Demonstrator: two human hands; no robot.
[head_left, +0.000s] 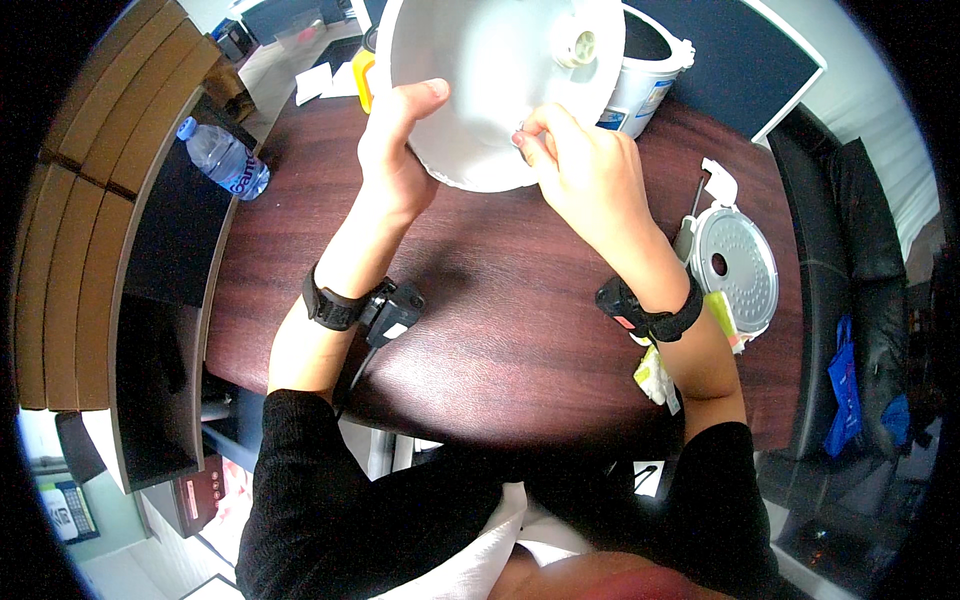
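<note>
A large white pot [480, 80], round and glossy inside, is held up and tilted toward me above the far part of the table. My left hand [397, 145] grips its left rim, the thumb inside and the fingers hidden behind the wall. Against the lower right of the pot's inside, my right hand [580, 160] is closed in a pinch; something tiny shows at its fingertips, too small to name. A pale round fitting [577, 45] shows inside the pot at the upper right; I cannot tell whether it is attached.
Behind the pot stands a white cooker body [645, 85]. To the right lies a grey round lid [737, 265] with a hole, beside a yellow-and-white cloth [655, 378]. A water bottle [225, 158] is at the left edge of the dark wooden table [490, 300]. White papers [325, 82] lie far left.
</note>
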